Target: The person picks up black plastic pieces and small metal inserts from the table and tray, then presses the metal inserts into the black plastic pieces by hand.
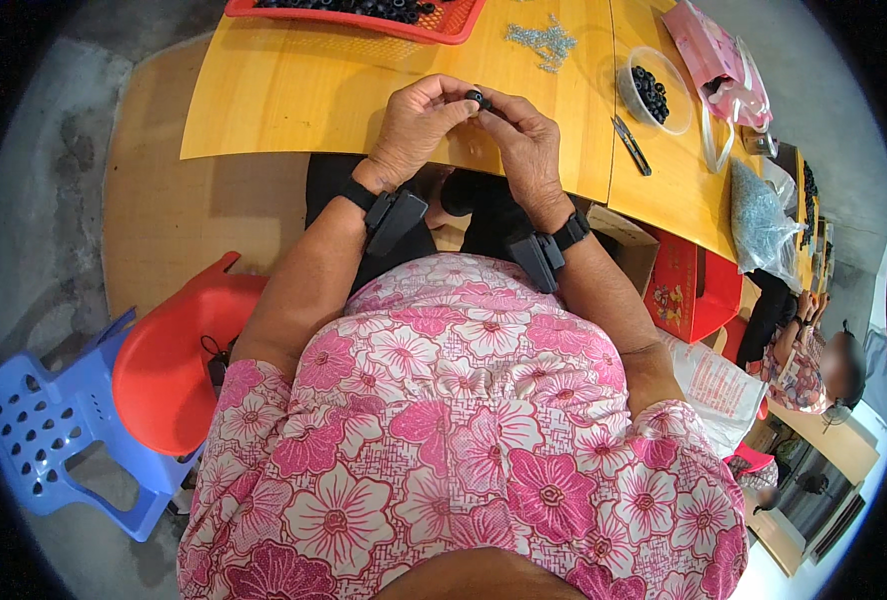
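Observation:
Over the near edge of the yellow table [294,110], my two hands meet fingertip to fingertip. Between them is a small black round part [475,97] with what looks like a hole in its end. My left hand [411,125] pinches it from the left with thumb and forefinger. From the other side, my right hand [529,145] closes its thumb and fingers on the same part; its fingers hide some of it. A loose pile of small clear pieces [544,42] lies beyond my right hand. Black parts [650,92] fill a clear round tub [680,118] to the right.
A red tray [454,28] of black parts stands at the far left. Near the tub lie a utility knife [631,147], a pink bag [709,50] and a plastic bag of clear pieces [761,215]. Red and blue chairs [179,350] stand at my left; another person [799,365] sits at right.

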The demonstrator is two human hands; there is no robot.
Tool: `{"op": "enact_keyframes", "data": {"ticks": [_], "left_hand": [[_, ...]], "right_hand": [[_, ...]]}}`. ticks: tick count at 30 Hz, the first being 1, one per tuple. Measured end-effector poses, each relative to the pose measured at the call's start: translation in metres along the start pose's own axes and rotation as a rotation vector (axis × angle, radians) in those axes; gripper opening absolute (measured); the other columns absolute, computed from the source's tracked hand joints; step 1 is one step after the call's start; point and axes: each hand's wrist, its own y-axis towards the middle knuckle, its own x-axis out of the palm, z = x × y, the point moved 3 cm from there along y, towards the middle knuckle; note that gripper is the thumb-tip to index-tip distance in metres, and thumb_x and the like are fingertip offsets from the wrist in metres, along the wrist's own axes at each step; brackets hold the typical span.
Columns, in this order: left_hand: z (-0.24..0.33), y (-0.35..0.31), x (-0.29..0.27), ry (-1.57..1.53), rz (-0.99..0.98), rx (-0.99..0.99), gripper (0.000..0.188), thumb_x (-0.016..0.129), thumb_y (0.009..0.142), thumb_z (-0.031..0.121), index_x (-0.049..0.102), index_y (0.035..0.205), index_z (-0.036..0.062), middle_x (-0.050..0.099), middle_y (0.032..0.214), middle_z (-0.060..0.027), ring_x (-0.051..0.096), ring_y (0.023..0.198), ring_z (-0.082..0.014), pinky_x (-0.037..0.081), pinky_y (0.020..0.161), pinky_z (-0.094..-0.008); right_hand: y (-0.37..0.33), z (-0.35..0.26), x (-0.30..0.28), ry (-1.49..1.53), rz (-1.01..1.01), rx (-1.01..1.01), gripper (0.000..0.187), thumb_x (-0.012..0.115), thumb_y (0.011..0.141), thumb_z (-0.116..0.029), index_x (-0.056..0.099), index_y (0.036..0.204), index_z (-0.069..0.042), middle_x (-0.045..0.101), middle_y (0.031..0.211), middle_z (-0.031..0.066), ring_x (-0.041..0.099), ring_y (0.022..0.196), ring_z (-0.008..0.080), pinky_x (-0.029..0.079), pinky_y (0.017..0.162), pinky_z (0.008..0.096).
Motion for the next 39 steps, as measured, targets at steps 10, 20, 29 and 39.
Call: {"op": "enact_keyframes", "data": {"ticks": [10, 20, 29, 39], "left_hand": [[-0.003, 0.002, 0.001, -0.053, -0.02, -0.047, 0.018, 0.062, 0.087, 0.011, 0.061, 0.101, 0.0012, 0.063, 0.091, -0.0046, 0.06, 0.084, -0.0104, 0.051, 0.076, -0.0217], [-0.004, 0.004, 0.002, -0.058, -0.009, -0.028, 0.019, 0.062, 0.087, 0.011, 0.061, 0.102, -0.0002, 0.064, 0.092, -0.005, 0.061, 0.084, -0.0105, 0.051, 0.074, -0.0214], [-0.006, 0.003, 0.001, -0.03, 0.002, -0.065, 0.021, 0.063, 0.086, 0.012, 0.063, 0.103, -0.0004, 0.065, 0.092, -0.0053, 0.061, 0.082, -0.0098, 0.051, 0.073, -0.0205], [-0.006, 0.003, 0.002, 0.014, -0.007, -0.045, 0.02, 0.063, 0.085, 0.011, 0.064, 0.102, 0.0002, 0.066, 0.091, -0.0052, 0.061, 0.082, -0.0104, 0.051, 0.074, -0.0217]], "right_hand": [[-0.001, 0.002, 0.0, 0.219, 0.053, 0.208, 0.02, 0.06, 0.086, -0.007, 0.065, 0.103, 0.003, 0.064, 0.086, 0.0057, 0.059, 0.081, 0.0116, 0.047, 0.073, 0.0233], [0.004, 0.01, -0.011, 0.6, 0.03, 0.288, 0.02, 0.054, 0.09, -0.003, 0.06, 0.108, 0.003, 0.064, 0.092, 0.0096, 0.06, 0.075, 0.0139, 0.052, 0.072, 0.0253], [0.003, 0.011, -0.017, 0.626, -0.01, 0.31, 0.024, 0.054, 0.091, -0.004, 0.057, 0.112, 0.006, 0.065, 0.094, 0.012, 0.062, 0.074, 0.0133, 0.053, 0.072, 0.0238], [0.003, 0.001, -0.019, 0.274, -0.001, 0.085, 0.019, 0.06, 0.087, -0.005, 0.065, 0.102, 0.005, 0.068, 0.086, 0.0104, 0.063, 0.067, 0.0116, 0.052, 0.064, 0.0208]]}}
